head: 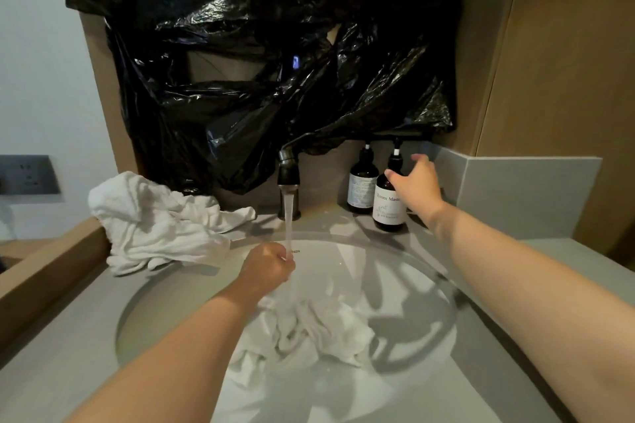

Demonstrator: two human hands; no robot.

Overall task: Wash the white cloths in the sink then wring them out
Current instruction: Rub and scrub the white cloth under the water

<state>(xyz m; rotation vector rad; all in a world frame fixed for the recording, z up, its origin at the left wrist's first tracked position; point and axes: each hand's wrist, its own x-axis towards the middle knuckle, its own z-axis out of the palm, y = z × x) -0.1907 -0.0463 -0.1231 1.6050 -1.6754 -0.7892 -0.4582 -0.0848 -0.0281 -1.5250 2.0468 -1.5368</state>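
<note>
the left hand (268,266) is out over the sink (405,285), knuckles up, fingers curled into a fist directly under the stream of water (288,227). the folds of the wet cloth (316,333) are drawn up into that fist, so it grips a bunch of it; the fingertips themselves are hidden beneath the hand. the right hand (417,184) is stretched well away toward 1 o'clock, arm nearly straight, fingers spread and loose beside the nearer bottle (386,209), thumb across its shoulder. whether it actually touches the glass cannot be told. the hands are far apart.

the cloth lies crumpled in the basin's middle, its lower edge blurring into the white bowl. the nearer bottle's label is partly covered by the thumb; the farther bottle (360,189) has print too small to read.

counted: two hands, two dark pump bottles, one tap (288,175) at 12 o'clock, one cloth in the sink. a heap of white cloths (154,223) sits on the counter (68,336) at 10 o'clock, their number unclear. black plastic (275,62) covers the wall above. one socket plate (29,175) at 9 o'clock is cut off by the frame.
</note>
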